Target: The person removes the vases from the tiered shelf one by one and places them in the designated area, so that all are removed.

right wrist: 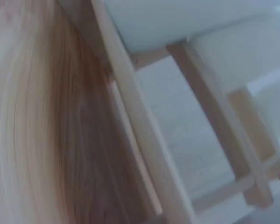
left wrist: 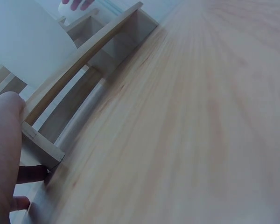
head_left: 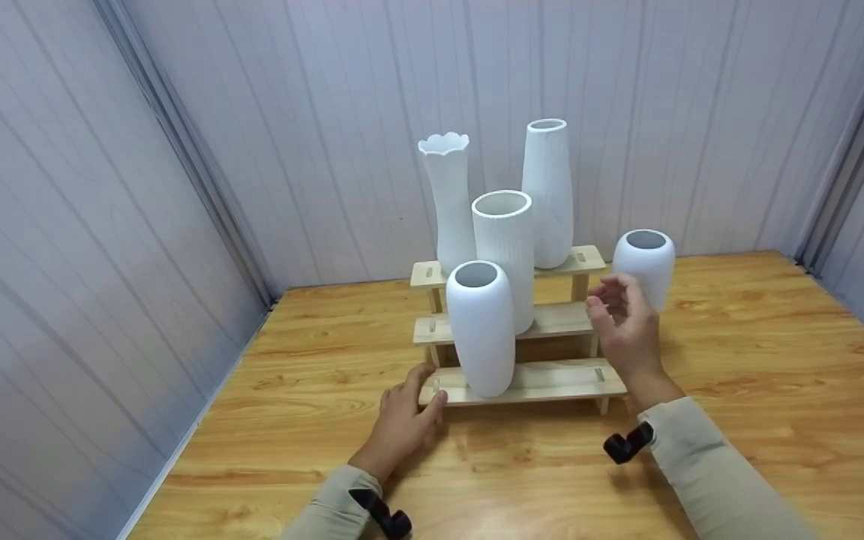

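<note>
My left hand (head_left: pixel 404 420) grips the left end of the lowest step of a stepped wooden stand (head_left: pixel 552 381), thumb at the front edge. In the left wrist view, fingers (left wrist: pixel 31 174) reach around the step's end near its leg. A smooth white vase (head_left: pixel 481 330) stands on that step, left of its middle. My right hand (head_left: pixel 629 330) is raised by the stand's right side, fingers loosely bent and holding nothing. Behind it is a short white vase (head_left: pixel 646 262), its base partly hidden; whether they touch I cannot tell.
A ribbed white vase (head_left: pixel 503 232) stands on the middle step. The top step bears a scalloped-rim vase (head_left: pixel 451 202) at left and a tall tapering vase (head_left: pixel 548 195) at right. Beneath is a wood-grain table (head_left: pixel 312 375), with panelled walls (head_left: pixel 342 150) behind and at the sides.
</note>
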Demonstrator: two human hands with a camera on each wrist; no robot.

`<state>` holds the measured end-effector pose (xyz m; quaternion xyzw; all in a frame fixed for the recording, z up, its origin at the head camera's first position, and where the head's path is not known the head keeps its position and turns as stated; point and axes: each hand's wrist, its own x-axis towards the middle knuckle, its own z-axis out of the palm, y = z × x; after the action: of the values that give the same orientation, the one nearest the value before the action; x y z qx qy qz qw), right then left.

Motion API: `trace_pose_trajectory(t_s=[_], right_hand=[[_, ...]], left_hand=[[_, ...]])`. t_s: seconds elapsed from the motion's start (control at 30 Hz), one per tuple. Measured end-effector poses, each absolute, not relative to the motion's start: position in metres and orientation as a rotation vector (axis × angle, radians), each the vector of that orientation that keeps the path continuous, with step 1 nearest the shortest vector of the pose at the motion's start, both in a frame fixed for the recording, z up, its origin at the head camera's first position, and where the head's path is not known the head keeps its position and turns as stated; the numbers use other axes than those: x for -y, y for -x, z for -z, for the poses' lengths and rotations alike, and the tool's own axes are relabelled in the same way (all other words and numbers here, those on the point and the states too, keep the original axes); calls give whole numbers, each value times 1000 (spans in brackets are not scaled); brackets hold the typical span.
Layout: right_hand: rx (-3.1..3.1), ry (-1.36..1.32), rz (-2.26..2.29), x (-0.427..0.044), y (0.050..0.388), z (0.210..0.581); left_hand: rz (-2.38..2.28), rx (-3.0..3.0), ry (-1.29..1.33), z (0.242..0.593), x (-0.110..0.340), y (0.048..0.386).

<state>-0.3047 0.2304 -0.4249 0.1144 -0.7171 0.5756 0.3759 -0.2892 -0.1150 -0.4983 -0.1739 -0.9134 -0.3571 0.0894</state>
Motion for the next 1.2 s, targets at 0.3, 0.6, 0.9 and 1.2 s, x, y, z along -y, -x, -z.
trace_pose_trajectory(t_s=[0.3, 0.6, 0.9, 1.2], right_hand=[[1888, -404, -1553, -196, 300, 417], [1896, -455, -1642, -167, 300, 418], [1923, -414, -1541, -152, 296, 421], [1950, -454, -1569, -143, 292, 428]], left_hand=[[1045, 2717, 531, 499, 117, 289], [1044, 2717, 530, 499, 115, 290], [1041, 2719, 520, 498, 114, 289], [1046, 2729, 516, 497, 114, 289]])
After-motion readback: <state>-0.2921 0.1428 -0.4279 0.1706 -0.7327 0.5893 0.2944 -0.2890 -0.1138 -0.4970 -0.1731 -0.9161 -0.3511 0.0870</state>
